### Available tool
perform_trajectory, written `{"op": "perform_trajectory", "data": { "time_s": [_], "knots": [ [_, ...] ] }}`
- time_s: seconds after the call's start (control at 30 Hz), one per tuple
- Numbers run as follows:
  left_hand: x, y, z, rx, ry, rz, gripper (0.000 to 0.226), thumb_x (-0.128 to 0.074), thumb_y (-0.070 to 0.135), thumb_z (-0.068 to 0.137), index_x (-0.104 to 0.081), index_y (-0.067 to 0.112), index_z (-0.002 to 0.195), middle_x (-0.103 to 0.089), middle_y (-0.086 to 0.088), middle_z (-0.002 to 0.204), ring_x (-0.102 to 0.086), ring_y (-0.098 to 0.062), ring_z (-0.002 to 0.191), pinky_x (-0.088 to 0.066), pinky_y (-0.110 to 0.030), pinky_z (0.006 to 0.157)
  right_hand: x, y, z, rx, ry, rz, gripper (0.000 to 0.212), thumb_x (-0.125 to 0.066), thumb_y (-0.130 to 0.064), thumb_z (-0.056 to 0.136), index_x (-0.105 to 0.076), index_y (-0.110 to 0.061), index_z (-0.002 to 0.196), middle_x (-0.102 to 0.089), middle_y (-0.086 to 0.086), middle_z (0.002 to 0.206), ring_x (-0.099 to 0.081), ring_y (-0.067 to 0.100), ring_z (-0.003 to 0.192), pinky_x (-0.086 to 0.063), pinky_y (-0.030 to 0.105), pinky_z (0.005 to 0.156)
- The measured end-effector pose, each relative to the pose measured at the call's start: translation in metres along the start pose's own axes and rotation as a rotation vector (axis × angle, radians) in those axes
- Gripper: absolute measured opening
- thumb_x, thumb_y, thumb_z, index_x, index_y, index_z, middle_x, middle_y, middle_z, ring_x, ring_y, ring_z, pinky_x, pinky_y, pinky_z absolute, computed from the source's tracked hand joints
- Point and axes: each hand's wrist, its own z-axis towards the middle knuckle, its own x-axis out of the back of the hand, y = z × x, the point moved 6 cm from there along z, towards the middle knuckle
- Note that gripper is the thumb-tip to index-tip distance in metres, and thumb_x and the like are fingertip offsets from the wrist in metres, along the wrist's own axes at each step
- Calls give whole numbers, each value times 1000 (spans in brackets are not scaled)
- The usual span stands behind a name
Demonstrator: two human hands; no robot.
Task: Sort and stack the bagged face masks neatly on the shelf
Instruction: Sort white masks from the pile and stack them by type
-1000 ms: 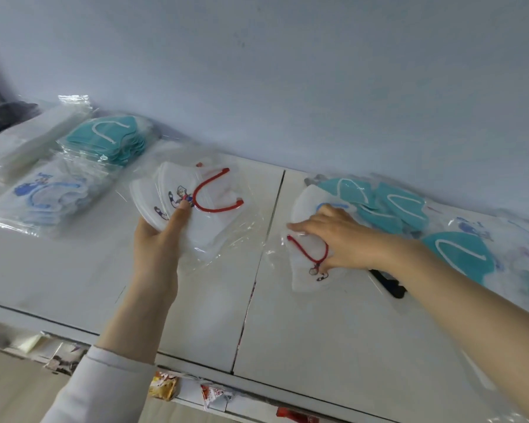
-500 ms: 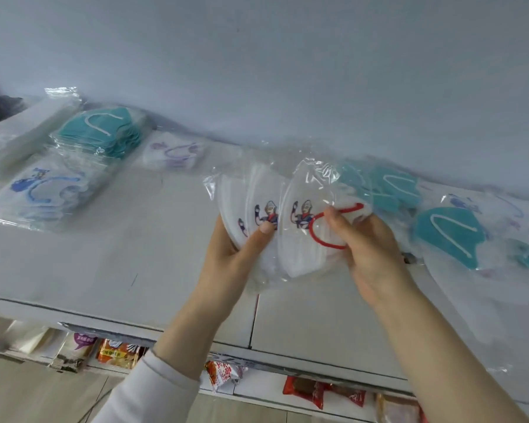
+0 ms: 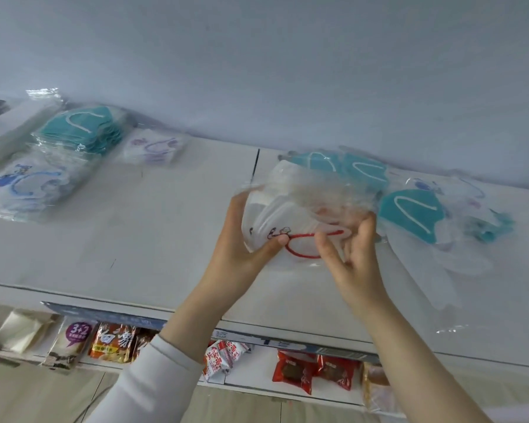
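Observation:
Both hands hold a small bundle of bagged white masks with red ear loops (image 3: 290,215) just above the white shelf top (image 3: 153,239). My left hand (image 3: 245,242) grips the bundle's left edge, thumb across the front. My right hand (image 3: 351,248) pinches the clear bags at the right side; its fingers are blurred. A stack of teal masks (image 3: 83,126), a blue-print pack (image 3: 28,184) and a purple-print pack (image 3: 153,146) lie at the left. Loose teal bagged masks (image 3: 409,215) are scattered at the right.
A pile of plain white packs (image 3: 9,129) sits at the far left by the wall (image 3: 287,71). A seam (image 3: 255,166) splits the shelf top. Snack packets (image 3: 113,343) hang on the lower shelf below the front edge.
The bundle has tilted and dropped lower toward the shelf, its bags now crumpled and blurred. My right hand shifted its grip from the red loop to the right side of the bags.

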Motion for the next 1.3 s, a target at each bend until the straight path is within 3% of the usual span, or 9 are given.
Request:
{"op": "perform_trajectory", "data": {
  "time_s": [0.07,0.27,0.4,0.57,0.8,0.9,1.07,1.2,1.3],
  "knots": [
    [-13,-6,-8,35,-29,0,55,-69,38,75,-38,37,120,-54,-1,121,-57,-10,113,-48,-27,92,1,13,-6,-35,-82,17,62,-63,-37,78,-27,-31,129,-46,-9,133,-45,1,125,-36,23,106],
    [-28,-17,-21,156,-16,18,42,-61,37,86,-31,36,115,-49,-3,125,-54,-12,115,-48,-28,95,6,30,-15,-111,-87,56,54,-66,-18,84,-36,-25,129,-55,-8,121,-54,-7,110,-44,10,89],
    [-18,-5,-29,198,73,30,16,-55,21,92,-43,28,100,-57,6,97,-60,6,82,-50,-16,69,4,20,-18,-185,-54,34,42,-65,-19,84,-47,-13,121,-57,-10,99,-55,-20,78,-42,1,66],
    [30,28,-58,200,259,-1,14,-58,19,89,-48,24,97,-62,4,92,-64,1,76,-52,-16,63,-36,-14,-28,-240,-200,139,43,-67,-36,74,-54,-23,113,-67,-3,105,-66,6,93,-52,18,73],
    [146,39,-153,326,569,-41,24,-62,30,85,-49,24,104,-65,-8,108,-69,-22,91,-59,-42,76,-165,-50,-78,-338,-495,279,44,-67,-39,67,-62,-21,106,-72,-5,94,-69,5,84,-53,16,62],
    [206,31,-207,383,700,-81,26,-61,26,88,-48,24,110,-64,-8,110,-69,-22,92,-60,-38,74,-242,-52,-112,-415,-596,279,43,-68,-41,66,-64,-22,104,-73,-2,98,-70,15,90,-57,31,73],
    [320,6,-316,508,875,-155,35,-62,26,88,-48,16,119,-66,-5,107,-69,-16,89,-58,-28,71,-386,-55,-191,-505,-760,291,15,-67,-17,79,-68,-18,94,-74,-2,89,-70,16,89,-56,26,72],
    [391,-20,-399,626,966,-226,36,-64,32,84,-51,17,114,-69,-6,106,-68,-18,95,-57,-36,82,-484,-43,-254,-591,-869,200,21,-77,-30,69,-72,-19,86,-73,6,95,-67,28,96,-52,48,90],
    [428,-43,-441,692,1041,-290,29,-62,25,88,-52,16,114,-69,-6,106,-68,-20,96,-56,-37,83,-540,-29,-286,-685,-923,169,13,-73,-17,77,-69,-16,89,-73,10,96,-69,25,91,-54,44,85]
  ]
}}
